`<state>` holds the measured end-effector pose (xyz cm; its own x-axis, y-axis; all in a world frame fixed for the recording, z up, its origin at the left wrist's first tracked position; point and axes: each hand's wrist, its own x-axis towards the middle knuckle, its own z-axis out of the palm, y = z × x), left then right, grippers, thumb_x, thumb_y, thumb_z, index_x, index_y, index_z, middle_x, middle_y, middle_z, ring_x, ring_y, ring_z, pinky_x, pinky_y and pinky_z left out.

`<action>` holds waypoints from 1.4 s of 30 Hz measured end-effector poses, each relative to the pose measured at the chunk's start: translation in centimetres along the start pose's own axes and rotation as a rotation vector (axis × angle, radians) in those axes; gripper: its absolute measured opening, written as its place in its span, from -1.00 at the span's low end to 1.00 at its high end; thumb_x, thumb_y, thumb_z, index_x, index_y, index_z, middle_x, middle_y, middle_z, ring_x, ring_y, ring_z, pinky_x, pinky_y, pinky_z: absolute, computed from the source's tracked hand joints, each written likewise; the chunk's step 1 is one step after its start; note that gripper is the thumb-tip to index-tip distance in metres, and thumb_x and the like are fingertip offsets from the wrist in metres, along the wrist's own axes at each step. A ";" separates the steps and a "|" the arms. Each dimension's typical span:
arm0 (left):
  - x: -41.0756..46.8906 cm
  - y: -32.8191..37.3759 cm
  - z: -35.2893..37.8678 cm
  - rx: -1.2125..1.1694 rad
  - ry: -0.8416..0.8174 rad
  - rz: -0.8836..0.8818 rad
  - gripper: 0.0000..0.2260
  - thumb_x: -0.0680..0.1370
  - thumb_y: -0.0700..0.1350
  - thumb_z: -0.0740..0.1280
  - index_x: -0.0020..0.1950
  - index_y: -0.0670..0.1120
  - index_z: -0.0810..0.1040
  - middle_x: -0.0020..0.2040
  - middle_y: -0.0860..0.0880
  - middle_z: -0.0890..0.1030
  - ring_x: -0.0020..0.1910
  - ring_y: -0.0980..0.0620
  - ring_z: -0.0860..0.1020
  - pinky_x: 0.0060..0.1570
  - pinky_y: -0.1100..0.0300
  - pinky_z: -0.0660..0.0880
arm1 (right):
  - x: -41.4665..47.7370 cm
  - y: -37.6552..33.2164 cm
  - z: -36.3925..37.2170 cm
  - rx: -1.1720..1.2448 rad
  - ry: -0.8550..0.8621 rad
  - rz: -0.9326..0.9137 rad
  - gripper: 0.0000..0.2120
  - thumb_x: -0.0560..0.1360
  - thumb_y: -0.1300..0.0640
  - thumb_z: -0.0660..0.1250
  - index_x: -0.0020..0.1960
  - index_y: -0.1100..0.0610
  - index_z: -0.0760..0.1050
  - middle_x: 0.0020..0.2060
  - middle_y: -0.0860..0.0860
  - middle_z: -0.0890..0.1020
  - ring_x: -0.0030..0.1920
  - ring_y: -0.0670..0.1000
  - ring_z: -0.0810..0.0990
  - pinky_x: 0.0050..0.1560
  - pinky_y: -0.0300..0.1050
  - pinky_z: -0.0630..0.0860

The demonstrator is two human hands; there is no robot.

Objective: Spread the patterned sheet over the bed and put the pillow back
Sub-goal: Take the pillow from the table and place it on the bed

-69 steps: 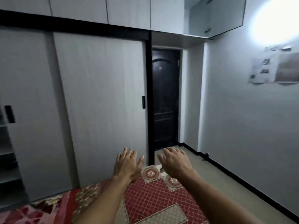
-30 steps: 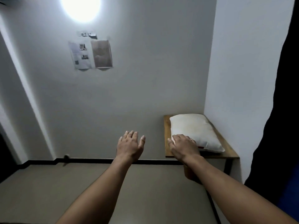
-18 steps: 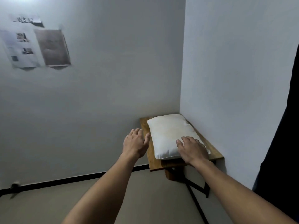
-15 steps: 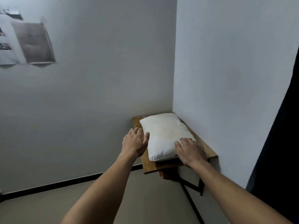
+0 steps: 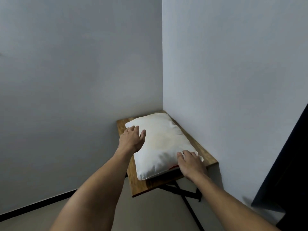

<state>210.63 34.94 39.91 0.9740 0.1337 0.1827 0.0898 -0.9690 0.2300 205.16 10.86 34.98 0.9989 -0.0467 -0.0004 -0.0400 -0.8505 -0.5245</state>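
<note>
The white pillow (image 5: 164, 144) lies flat on a small wooden table (image 5: 205, 157) in the corner of the room. My left hand (image 5: 131, 140) rests on the pillow's left edge near its far corner, fingers spread and laid flat. My right hand (image 5: 191, 164) lies on the pillow's near right corner, its fingers on top of the fabric. Neither hand has closed around the pillow, and it still sits on the table. The bed and the patterned sheet are out of view.
The table stands on black crossed legs (image 5: 183, 192) and is pushed against two white walls (image 5: 233, 72). A dark curtain or panel (image 5: 290, 164) hangs at the right edge. A beige floor (image 5: 150, 214) with a black skirting strip (image 5: 33, 205) lies below.
I have turned from the bed and wardrobe to the corner table and moved closer. Both hands have reached forward: the left hand now touches the pillow's left edge, and the right stays on its near corner.
</note>
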 end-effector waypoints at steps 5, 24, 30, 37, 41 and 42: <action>6.3 -1.3 2.3 -0.003 -0.028 -0.003 -0.49 0.69 0.15 -0.02 0.51 -0.10 0.33 0.49 -0.09 0.39 0.47 -0.13 0.33 0.31 -0.07 0.35 | 3.4 0.3 2.8 0.092 -0.012 0.066 -0.54 0.67 -0.19 -0.04 0.27 0.04 0.49 0.27 0.00 0.53 0.19 0.07 0.52 0.10 0.02 0.50; 36.7 -6.4 17.3 0.001 -0.311 0.133 -0.49 0.64 0.21 0.02 0.40 -0.09 0.41 0.42 -0.16 0.44 0.39 -0.21 0.39 0.27 -0.14 0.39 | 15.3 -1.4 15.3 0.683 0.411 1.125 -0.06 0.48 -0.28 0.38 0.62 0.12 -0.01 0.52 0.29 0.20 0.43 0.38 0.30 0.40 0.27 0.33; 42.1 -8.4 20.9 -0.051 -0.338 0.040 -0.33 0.61 0.32 -0.08 0.46 -0.11 0.39 0.44 -0.23 0.43 0.43 -0.26 0.36 0.41 -0.18 0.26 | 16.3 -0.9 17.1 0.857 0.555 1.095 -0.04 0.49 -0.23 0.41 0.63 0.14 -0.03 0.57 0.21 0.20 0.53 0.24 0.26 0.52 0.12 0.20; 45.1 -8.9 22.2 -0.073 -0.390 0.031 -0.13 0.46 0.54 -0.13 0.41 -0.04 0.46 0.35 -0.21 0.53 0.36 -0.25 0.46 0.34 -0.16 0.35 | 17.4 -0.6 18.8 0.717 0.657 0.983 0.10 0.28 -0.44 0.32 0.64 0.01 -0.01 0.62 0.03 0.12 0.59 0.11 0.15 0.58 0.13 0.12; 45.3 -8.2 21.6 0.012 -0.385 0.027 -0.09 0.40 0.58 -0.13 0.32 -0.03 0.56 0.26 -0.17 0.60 0.28 -0.23 0.51 0.23 -0.12 0.43 | 17.1 0.0 19.1 0.666 0.606 1.016 0.02 0.29 -0.44 0.16 0.63 -0.02 0.05 0.62 0.03 0.15 0.57 0.17 0.21 0.54 0.16 0.19; 45.1 -8.0 21.4 0.033 -0.385 0.031 -0.11 0.41 0.57 -0.12 0.31 -0.03 0.58 0.23 -0.16 0.61 0.26 -0.22 0.53 0.20 -0.10 0.44 | 17.0 -0.3 18.5 0.669 0.616 1.004 -0.05 0.35 -0.41 0.17 0.64 -0.03 0.06 0.62 0.03 0.17 0.56 0.18 0.24 0.53 0.15 0.22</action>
<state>258.31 44.27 25.90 0.9825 0.0227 -0.1847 0.0597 -0.9785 0.1976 222.57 20.06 19.35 0.3659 -0.8665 -0.3394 -0.5439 0.0968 -0.8336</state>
